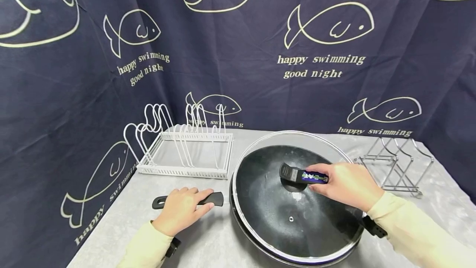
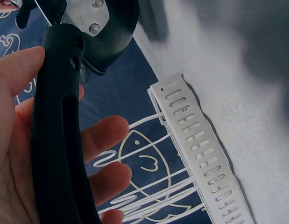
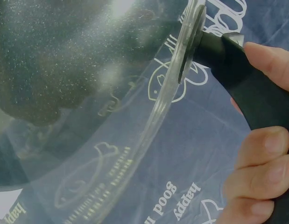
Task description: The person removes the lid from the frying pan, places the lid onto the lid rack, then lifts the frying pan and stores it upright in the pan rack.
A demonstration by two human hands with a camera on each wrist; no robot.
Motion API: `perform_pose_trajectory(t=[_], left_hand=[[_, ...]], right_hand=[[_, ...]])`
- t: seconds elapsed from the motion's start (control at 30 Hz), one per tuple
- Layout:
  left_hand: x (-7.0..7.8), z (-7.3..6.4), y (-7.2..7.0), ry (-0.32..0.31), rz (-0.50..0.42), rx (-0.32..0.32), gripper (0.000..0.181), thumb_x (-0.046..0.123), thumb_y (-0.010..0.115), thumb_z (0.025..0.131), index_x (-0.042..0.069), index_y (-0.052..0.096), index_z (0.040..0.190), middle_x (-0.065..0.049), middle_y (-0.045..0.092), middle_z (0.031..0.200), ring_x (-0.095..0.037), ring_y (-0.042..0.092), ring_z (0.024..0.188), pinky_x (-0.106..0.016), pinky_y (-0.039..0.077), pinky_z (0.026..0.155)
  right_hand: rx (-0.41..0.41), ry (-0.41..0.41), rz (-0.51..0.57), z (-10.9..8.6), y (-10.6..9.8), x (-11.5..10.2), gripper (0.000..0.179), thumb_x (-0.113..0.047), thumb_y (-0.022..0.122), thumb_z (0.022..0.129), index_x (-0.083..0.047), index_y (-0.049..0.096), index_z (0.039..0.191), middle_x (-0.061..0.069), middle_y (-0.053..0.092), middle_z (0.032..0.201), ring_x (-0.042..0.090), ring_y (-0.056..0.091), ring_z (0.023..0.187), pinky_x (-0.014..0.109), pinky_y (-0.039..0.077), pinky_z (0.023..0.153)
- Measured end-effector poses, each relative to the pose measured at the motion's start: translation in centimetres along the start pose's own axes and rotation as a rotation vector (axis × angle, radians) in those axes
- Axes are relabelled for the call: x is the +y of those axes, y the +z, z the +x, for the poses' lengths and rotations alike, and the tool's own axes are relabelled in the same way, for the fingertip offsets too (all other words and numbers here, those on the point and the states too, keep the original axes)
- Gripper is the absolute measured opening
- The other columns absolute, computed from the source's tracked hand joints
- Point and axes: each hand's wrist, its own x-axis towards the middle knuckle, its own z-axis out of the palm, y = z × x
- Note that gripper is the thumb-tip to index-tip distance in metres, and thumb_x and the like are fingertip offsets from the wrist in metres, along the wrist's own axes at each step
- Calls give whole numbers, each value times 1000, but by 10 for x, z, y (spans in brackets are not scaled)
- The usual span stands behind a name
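- Gripping on both sides: my left hand (image 1: 182,210) has its fingers curled round the black pan handle (image 1: 215,199), and my right hand (image 1: 346,185) pinches the black lid handle (image 1: 288,173) by its labelled end.
- Below and left of my right grip spreads the glass lid (image 1: 260,218), over the black pan (image 1: 241,228), which lies to the right of my left grip.
- As I judge it, both pieces are in hand but the lid isn't seated: its far rim shows past the pan's dark interior. Whether its near rim touches the pan, or it is going on or coming off, I can't tell.
- Just beyond my left hand stands a white wire rack (image 1: 182,172); it would probably crowd a swing of the pan that way.
- Beyond my right wrist is a silver wire rack (image 1: 401,188), partly hidden behind my hand.
- Past both racks hangs a dark blue fish-print curtain (image 1: 253,53).
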Motion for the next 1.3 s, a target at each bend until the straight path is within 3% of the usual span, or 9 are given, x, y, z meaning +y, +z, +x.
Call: perform_pose_trajectory(t=[0.07,0.23,0.3,0.43,0.53,0.8,0.9,1.07,1.3], left_hand=[[0,0,-1,-5,-2,-8,34,43,66,85,23,70,112,1,66,83,-23,61,72,-36,45,60],[2,2,-3,-19,-22,-40,35,42,66,86,21,70,113,-2,66,85,-25,62,75,-38,46,61],[2,2,-4,-21,-31,-50,35,41,66,85,20,70,113,-2,66,84,-25,62,76,-38,46,62],[1,2,-5,-19,-37,-55,35,40,67,84,19,70,112,-2,65,82,-24,63,74,-37,46,60],[0,3,-4,-9,-34,-48,35,40,68,83,18,71,110,-2,65,82,-24,63,73,-36,46,59],[-3,17,-20,26,-9,-65,34,37,69,83,13,70,107,-5,68,91,-27,63,82,-40,49,67],[-4,27,-26,62,-12,-38,35,36,69,83,11,70,107,-8,70,95,-28,65,84,-42,52,71],[-3,43,-37,142,17,1,33,36,69,82,12,71,104,-7,69,89,-28,63,77,-41,50,66],[6,72,-60,211,10,-47,33,38,67,84,13,70,107,-4,68,89,-26,63,82,-40,49,75]], right_hand=[[43,-20,-4,-3,0,1,41,-39,81,68,-26,72,106,-11,56,58,9,48,51,34,35,41],[249,-144,-58,-7,4,6,41,-37,82,62,-26,73,101,-8,59,57,11,51,46,31,30,36],[318,-186,-64,-9,6,8,38,-41,79,66,-24,74,100,-6,63,61,12,52,45,30,29,36],[403,-235,-47,-9,7,10,49,-64,52,87,-21,73,100,-1,70,73,18,59,49,31,31,36],[450,-247,-47,-10,8,11,66,-70,29,91,-21,74,99,1,71,76,21,61,49,32,29,35],[567,-266,-36,-14,3,17,62,-67,40,90,-17,75,96,5,72,76,24,64,52,33,33,35],[633,-270,-48,-15,0,20,61,-66,42,91,-15,76,94,4,71,73,21,60,49,31,30,34],[731,-286,-65,-16,-7,21,56,-62,45,91,-15,77,89,2,68,67,21,57,45,29,26,32],[810,-305,-74,-19,-16,22,55,-58,50,90,-10,77,87,7,66,64,21,52,41,31,30,34]])
